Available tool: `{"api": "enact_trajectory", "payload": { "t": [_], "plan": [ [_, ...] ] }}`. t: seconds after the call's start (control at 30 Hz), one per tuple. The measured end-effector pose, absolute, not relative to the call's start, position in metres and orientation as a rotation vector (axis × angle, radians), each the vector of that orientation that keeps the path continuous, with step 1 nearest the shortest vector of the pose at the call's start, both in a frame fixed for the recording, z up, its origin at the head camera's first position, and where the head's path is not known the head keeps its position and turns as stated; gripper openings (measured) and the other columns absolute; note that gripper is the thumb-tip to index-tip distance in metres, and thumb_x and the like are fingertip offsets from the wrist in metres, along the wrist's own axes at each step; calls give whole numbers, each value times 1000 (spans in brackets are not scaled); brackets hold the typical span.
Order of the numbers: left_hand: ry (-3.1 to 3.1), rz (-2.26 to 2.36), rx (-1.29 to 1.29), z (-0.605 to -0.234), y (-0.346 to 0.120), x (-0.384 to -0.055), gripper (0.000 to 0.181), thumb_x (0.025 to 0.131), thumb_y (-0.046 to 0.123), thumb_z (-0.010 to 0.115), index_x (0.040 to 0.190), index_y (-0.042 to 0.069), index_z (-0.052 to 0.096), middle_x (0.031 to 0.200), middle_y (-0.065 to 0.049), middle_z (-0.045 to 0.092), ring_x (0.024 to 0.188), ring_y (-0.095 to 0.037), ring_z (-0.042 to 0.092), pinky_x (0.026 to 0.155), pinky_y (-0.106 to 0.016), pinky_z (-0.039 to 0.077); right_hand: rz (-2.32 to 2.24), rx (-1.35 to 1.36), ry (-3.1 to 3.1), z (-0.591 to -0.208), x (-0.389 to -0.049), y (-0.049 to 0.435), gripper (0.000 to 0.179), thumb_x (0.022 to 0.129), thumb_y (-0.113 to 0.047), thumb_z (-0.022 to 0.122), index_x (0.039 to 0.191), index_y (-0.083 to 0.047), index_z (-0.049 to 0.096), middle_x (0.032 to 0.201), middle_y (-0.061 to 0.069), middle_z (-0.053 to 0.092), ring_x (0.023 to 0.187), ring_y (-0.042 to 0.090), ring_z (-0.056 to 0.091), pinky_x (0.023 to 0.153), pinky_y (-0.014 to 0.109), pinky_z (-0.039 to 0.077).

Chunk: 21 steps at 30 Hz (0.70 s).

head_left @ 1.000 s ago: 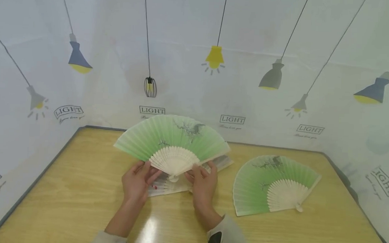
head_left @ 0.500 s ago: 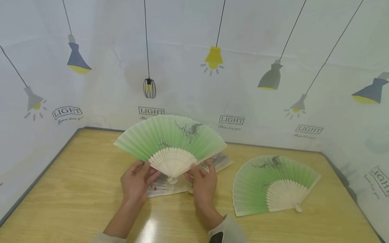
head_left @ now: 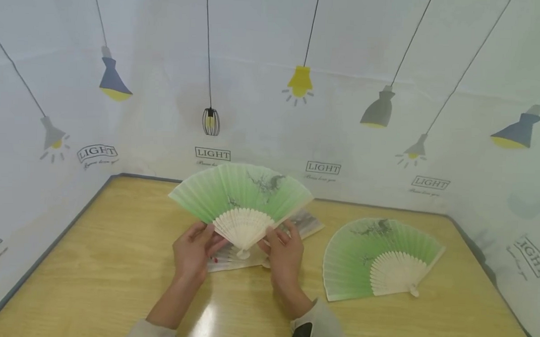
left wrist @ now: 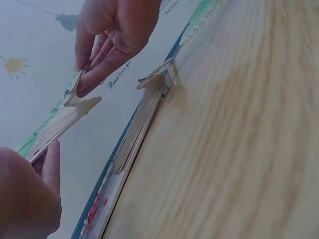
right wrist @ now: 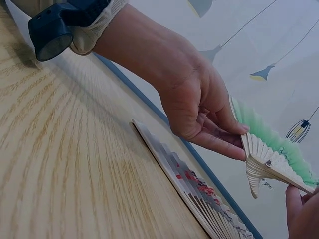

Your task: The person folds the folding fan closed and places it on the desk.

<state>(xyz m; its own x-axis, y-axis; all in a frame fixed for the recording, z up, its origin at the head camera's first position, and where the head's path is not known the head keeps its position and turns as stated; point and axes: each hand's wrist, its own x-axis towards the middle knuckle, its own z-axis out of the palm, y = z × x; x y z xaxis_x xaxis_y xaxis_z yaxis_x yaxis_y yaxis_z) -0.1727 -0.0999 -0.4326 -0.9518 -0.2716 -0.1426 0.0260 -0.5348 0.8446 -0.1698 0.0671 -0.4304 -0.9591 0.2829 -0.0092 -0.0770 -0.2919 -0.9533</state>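
Grip: the left hand (head_left: 190,252) and the right hand (head_left: 287,253) pinched the held green fan (head_left: 262,188) between thumb and fingers, one at each outer edge of its pale ribs.
Held fan: it was spread wide and raised above the table (head_left: 101,271), its leaf fanned away from the person and its pivot end toward them, between the two hands.
Fan's leaf: green, paling toward the outer rim, with a dark branch-like print right of the middle and a smaller one near the ribs.
Pivot: a small rivet (right wrist: 268,163) showed on the pale ribs in the right wrist view.
Fan beneath: a grey-and-white fan (head_left: 310,223) with red marks lay spread on the table, partly hidden below the held one and apart from it.
Fan to the right: a second green fan (head_left: 351,260), with a similar print, lay spread on the wood, its pivot end at the lower right.
Sleeve: a light cuff (head_left: 320,324) covered the right wrist, with a black device (right wrist: 55,40) strapped there.
Wall: the pale backdrop (head_left: 261,34) carried printed hanging lamps (head_left: 301,80) and boxed "LIGHT" lettering (head_left: 323,168).
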Motion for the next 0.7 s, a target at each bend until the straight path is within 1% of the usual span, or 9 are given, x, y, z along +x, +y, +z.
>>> {"api": "enact_trajectory", "payload": {
  "t": [0.27,0.5,0.7],
  "plan": [
    [-1425,-2584,370,-431,-98,-171,17,96,-1,54,109,-12,53,86,-13,68,77,-26,70,80,-42,57,2333,-255,-1757,-428,-168,70,44,93,-8,63,134,-6,48,98,17,65,87,24,67,76,33,59],
    [-1457,-2568,384,-428,-98,-170,17,96,0,55,109,-10,54,86,-11,67,77,-24,70,79,-41,57,2366,-179,-1740,-430,-169,72,41,94,-8,62,133,-5,50,102,20,65,94,26,66,81,34,57],
    [-1473,-2568,379,-426,-100,-169,16,96,2,56,107,-9,54,86,-10,67,76,-23,70,78,-41,58,2370,-141,-1761,-427,-169,72,39,93,-6,63,131,-4,51,104,19,65,95,26,66,82,34,57]
  ]
}}
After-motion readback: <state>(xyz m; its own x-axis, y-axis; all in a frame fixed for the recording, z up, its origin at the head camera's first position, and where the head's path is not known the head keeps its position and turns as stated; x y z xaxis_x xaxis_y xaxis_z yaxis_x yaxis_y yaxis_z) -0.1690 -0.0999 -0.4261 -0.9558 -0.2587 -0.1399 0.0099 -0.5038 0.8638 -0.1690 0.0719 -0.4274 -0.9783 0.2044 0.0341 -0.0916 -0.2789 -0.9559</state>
